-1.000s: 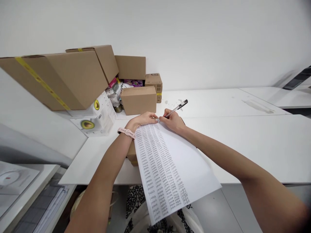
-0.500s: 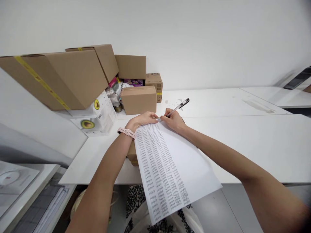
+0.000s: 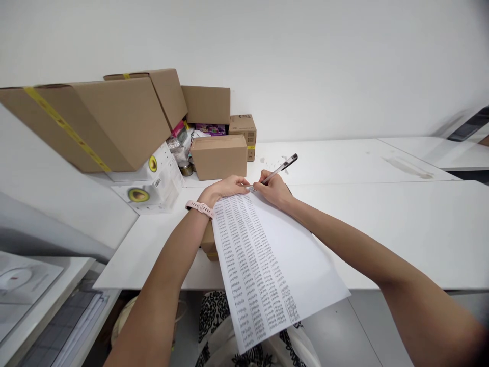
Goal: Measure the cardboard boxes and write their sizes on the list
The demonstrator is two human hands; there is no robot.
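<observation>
White paper (image 3: pixel 296 265) is pressed near its top by the left hand (image 3: pixel 229 187), its fingers loosely extended; a pen (image 3: pixel 281 166) is pinched closely by the right hand (image 3: pixel 275 191).

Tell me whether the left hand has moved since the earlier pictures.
No, not visibly: the left hand stays by the top of the paper, with no clear shift either way against the brown box just beyond it.

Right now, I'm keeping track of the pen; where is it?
In the head view, the pen is just right of centre, in the right hand, near the paper's top edge.
</observation>
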